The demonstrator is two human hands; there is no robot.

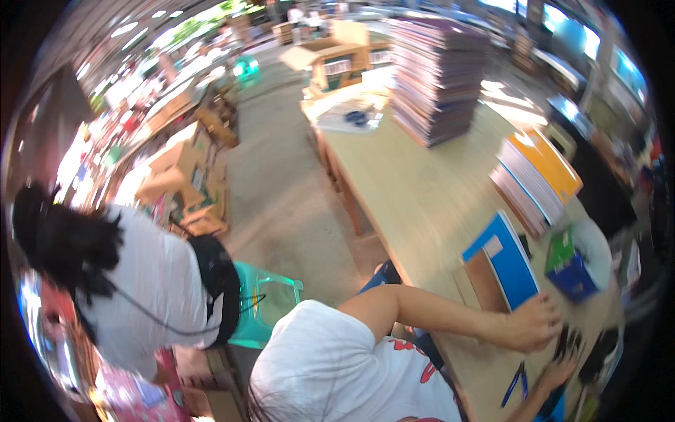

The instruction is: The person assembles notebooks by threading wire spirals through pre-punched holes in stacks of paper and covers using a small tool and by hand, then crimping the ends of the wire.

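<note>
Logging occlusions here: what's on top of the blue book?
On the blue book, a small pale patch shows. The left hand seems to overlap its lower end; whatever lies beneath that hand is hidden.

Your left arm (453, 320) reaches toward three o'clock, left hand (531, 323) curled; your right hand (560, 368) angles toward one o'clock.

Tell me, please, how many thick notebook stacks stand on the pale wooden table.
2: a tall, purple-topped notebook stack at the far end, and a shorter, orange-topped notebook stack beyond the blue-covered notebook. Others behind them could be hidden.
</note>
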